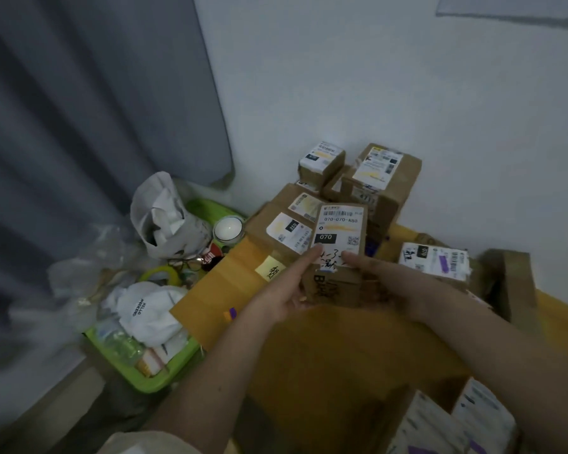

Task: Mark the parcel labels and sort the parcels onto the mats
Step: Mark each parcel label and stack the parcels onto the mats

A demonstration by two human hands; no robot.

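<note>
Small brown cardboard parcel (336, 253), held upright over the yellow mat (325, 348). White label (340, 229) on its face: barcode, "070-070-A80", black "070" block, yellow highlighter streak, black handwriting along the lower edge. Left hand (286, 290) grips the parcel's left side, thumb pressed on the label's lower left corner. Right hand (394, 283) grips the right side, thumb on the label's lower right. Stacked parcels (368, 178) stand just behind the parcel, against the wall.
</note>
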